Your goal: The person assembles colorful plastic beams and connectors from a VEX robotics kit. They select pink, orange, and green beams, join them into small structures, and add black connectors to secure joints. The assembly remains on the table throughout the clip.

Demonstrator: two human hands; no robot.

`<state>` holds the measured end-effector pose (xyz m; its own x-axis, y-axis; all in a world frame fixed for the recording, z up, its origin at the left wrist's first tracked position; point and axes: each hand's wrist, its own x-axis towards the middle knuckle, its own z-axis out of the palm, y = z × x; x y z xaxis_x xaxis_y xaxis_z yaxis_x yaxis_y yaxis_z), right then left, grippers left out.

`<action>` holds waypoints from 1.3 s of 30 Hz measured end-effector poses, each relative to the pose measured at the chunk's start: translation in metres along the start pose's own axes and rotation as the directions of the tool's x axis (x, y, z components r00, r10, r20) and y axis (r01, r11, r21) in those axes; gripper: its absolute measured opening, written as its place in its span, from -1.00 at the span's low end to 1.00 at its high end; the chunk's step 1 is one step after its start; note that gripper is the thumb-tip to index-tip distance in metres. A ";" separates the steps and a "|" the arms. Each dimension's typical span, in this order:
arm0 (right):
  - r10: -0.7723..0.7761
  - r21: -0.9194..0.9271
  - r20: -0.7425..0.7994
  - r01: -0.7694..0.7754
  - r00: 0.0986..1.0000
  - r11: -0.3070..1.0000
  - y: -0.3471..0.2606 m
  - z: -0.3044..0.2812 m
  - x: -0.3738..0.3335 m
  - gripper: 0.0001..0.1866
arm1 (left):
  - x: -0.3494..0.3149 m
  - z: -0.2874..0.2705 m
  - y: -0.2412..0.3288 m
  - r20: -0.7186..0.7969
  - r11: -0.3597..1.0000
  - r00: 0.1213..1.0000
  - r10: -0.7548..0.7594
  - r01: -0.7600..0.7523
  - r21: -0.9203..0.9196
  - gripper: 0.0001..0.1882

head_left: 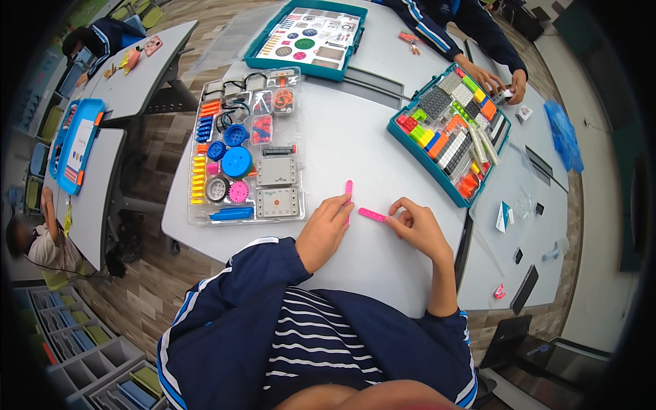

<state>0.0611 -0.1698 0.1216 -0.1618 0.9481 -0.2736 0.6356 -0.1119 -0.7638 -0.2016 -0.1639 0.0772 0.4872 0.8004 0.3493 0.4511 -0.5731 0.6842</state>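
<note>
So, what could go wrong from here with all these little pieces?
The right hand pinches one pink strip near its end, so it might twist or slip. The left hand partly covers the other pink strip, which could hide its holes. And the clear parts tray sits near the left sleeve, so a nudge might scatter pieces.
</note>
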 end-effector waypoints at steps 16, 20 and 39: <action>-0.151 -0.265 -0.086 0.124 0.985 0.956 -0.019 0.015 0.001 -0.68 | -0.008 0.008 -0.002 -0.037 0.993 0.995 0.096 -0.093 0.079 -0.73; -0.404 -0.347 -0.101 0.348 0.909 0.871 -0.027 0.036 0.002 -0.70 | 0.003 -0.023 0.006 -0.177 0.990 0.977 0.116 -0.100 0.097 -0.69; -0.226 -0.246 -0.016 0.216 0.974 0.945 -0.029 0.034 0.002 -0.75 | 0.077 -0.128 -0.117 -0.421 0.668 0.860 -0.289 0.496 0.555 -0.32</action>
<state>0.0171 -0.1750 0.1236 -0.2897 0.9534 -0.0846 0.7512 0.1717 -0.6373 -0.3128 -0.0128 0.1058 -0.0262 0.9280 0.3716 0.9577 -0.0833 0.2754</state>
